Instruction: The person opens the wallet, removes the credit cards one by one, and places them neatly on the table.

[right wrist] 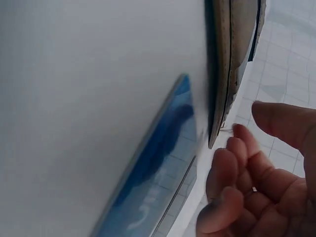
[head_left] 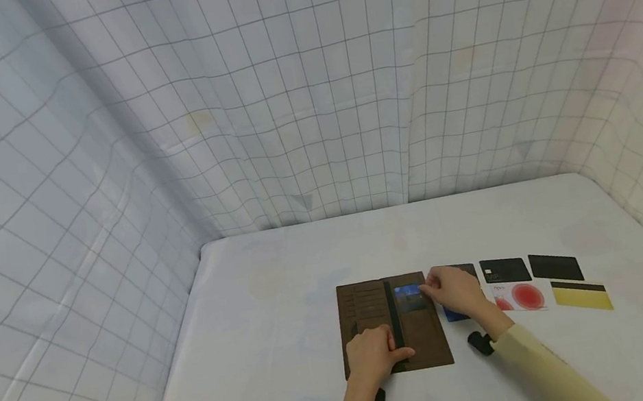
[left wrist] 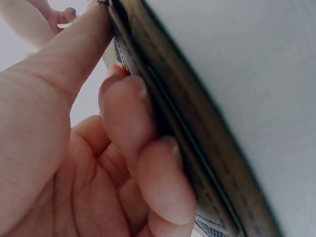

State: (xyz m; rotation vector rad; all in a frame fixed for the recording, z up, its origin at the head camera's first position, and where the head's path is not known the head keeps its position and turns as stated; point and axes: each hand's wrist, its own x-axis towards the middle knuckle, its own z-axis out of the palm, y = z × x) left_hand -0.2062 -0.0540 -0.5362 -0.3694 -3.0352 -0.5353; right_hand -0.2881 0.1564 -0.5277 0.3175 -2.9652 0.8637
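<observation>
A brown wallet (head_left: 434,350) lies spread flat, a dark strip along its fold. Slots line its left half, and a blue card (head_left: 408,290) shows in the right half. My left hand (head_left: 371,357) rests on the lower left part, thumb stretched to the right; in the left wrist view its loosely bent fingers (left wrist: 165,182) touch the wallet. By the blue card's right edge is my right hand (head_left: 454,288). In the right wrist view its thumb and bent fingers (right wrist: 224,168) stand apart, with nothing visible between them.
Right of the wallet lie a black chip card (head_left: 507,271), a black card (head_left: 556,268), a white-and-red card (head_left: 520,298) and a yellow striped card (head_left: 582,297). My right hand partly covers a blue card (head_left: 457,315) and a dark card (head_left: 467,269). Gridded curtains (head_left: 305,92) surround the white table (head_left: 268,347).
</observation>
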